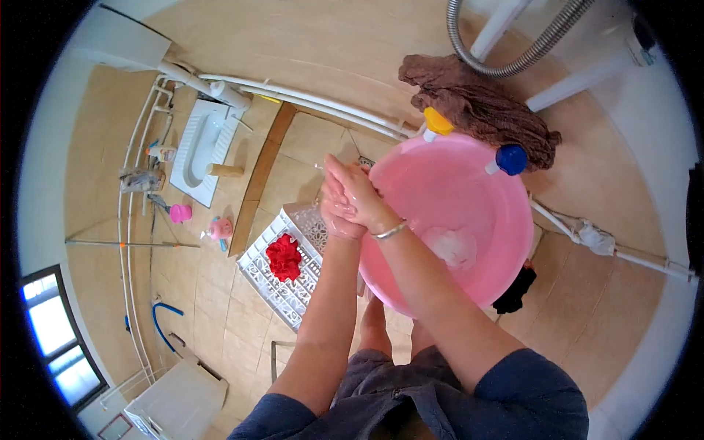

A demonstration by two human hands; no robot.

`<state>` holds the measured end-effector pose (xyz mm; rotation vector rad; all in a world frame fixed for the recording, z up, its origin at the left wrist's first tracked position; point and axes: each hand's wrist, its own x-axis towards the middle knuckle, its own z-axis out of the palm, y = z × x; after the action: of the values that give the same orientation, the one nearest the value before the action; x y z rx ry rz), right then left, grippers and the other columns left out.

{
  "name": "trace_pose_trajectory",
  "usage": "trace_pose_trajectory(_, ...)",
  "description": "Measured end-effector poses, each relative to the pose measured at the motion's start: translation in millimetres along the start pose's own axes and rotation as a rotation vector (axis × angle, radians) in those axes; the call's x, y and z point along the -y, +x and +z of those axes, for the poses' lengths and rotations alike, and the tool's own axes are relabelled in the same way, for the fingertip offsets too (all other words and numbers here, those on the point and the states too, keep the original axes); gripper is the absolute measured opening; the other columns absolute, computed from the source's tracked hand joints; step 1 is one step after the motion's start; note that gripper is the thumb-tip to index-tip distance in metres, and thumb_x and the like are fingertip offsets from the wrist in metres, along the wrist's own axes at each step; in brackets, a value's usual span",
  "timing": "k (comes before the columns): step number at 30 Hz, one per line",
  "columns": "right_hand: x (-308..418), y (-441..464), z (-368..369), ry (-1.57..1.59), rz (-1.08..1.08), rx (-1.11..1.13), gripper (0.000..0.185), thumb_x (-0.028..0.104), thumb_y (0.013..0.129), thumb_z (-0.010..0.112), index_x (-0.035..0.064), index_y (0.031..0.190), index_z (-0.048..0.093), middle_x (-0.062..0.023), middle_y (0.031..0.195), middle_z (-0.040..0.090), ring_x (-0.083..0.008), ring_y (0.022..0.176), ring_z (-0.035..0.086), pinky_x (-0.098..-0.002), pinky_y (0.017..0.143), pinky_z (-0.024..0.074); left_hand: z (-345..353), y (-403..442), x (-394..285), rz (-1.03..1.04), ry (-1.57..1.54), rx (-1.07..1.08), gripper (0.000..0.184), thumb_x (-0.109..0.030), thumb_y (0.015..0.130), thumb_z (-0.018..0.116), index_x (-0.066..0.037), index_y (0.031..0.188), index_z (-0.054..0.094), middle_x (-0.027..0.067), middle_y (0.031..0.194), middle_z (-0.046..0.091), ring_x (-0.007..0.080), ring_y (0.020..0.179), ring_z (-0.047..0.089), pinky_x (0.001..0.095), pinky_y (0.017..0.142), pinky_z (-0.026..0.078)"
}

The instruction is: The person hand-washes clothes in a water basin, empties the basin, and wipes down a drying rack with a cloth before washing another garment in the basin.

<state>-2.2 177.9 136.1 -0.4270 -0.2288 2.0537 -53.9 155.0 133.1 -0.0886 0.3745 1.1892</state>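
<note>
My right hand (357, 194), with a silver bangle (389, 229) at its wrist, presses over my left hand (336, 214). Both are closed together and look wet; whatever lies between the palms is hidden. They are just off the left rim of a large pink basin (519, 220) holding water. A white, cloth-like bundle (453, 248) lies in the water on the near side. Left of my forearms, a crumpled red cloth (284, 257) rests on a white openwork plastic rack (257, 273).
A brown towel (484, 103) hangs behind the basin by a yellow tap knob (438, 120) and a blue one (511, 158). Dark fabric (515, 291) is at the basin's right. A squat toilet (204, 150), pink bottle (220, 229) and pink cup (180, 213) are at left.
</note>
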Motion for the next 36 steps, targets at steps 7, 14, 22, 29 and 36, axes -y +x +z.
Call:
trace_pose_trajectory(7, 68, -156, -176, -1.149, 0.005, -0.789, 0.026, 0.024, 0.082, 0.046, 0.0006, 0.082, 0.058, -0.0045, 0.074, 0.058, -0.0129, 0.066, 0.053, -0.0273, 0.059, 0.0436, -97, -10, 66, -0.540, 0.743, -0.637, 0.035, -0.035, 0.077, 0.047, -0.009, 0.101, 0.046, 0.0081, 0.086, 0.051, 0.0263, 0.075, 0.050, 0.0418, 0.067, 0.041)
trace_pose_trajectory(14, 22, -181, -155, -1.129, -0.029, -1.151, 0.016, 0.019, 0.076, 0.052, 0.0059, 0.084, 0.055, -0.0079, 0.079, 0.059, -0.0221, 0.070, 0.056, -0.0322, 0.061, 0.0450, -147, -9, 131, -0.829, 0.796, -0.985, 0.043, -0.041, 0.080, 0.040, -0.008, 0.108, 0.042, 0.0110, 0.100, 0.048, 0.0279, 0.085, 0.049, 0.0466, 0.075, 0.040)
trace_pose_trajectory(22, 15, -141, -124, -1.617, -0.247, -0.917, 0.022, 0.028, 0.074, 0.053, 0.0067, 0.079, 0.051, -0.0128, 0.070, 0.056, -0.0300, 0.063, 0.054, -0.0390, 0.053, 0.0414, -86, -33, 111, -0.375, 0.256, -0.499, 0.037, -0.034, 0.084, 0.035, -0.004, 0.103, 0.043, 0.0126, 0.094, 0.050, 0.0212, 0.084, 0.050, 0.0327, 0.073, 0.043)
trace_pose_trajectory(29, 78, -183, -145, -2.003, -0.540, -0.978, 0.022, 0.025, 0.075, 0.048, 0.0028, 0.079, 0.050, -0.0137, 0.074, 0.053, -0.0300, 0.075, 0.050, -0.0382, 0.064, 0.0407, -72, -31, 130, 0.391, 1.515, -0.439, 0.026, -0.017, 0.080, 0.051, 0.002, 0.096, 0.041, 0.0124, 0.083, 0.046, 0.0184, 0.071, 0.045, 0.0304, 0.065, 0.039)
trace_pose_trajectory(36, 20, -189, -213, -1.732, -0.060, -1.190, 0.026, 0.026, 0.070, 0.058, 0.0063, 0.086, 0.053, -0.0118, 0.077, 0.054, -0.0263, 0.074, 0.051, -0.0395, 0.065, 0.0404, -139, -29, 138, -0.225, 1.317, -0.737, 0.046, -0.034, 0.077, 0.051, 0.000, 0.106, 0.041, 0.0168, 0.101, 0.047, 0.0273, 0.095, 0.045, 0.0393, 0.082, 0.035)
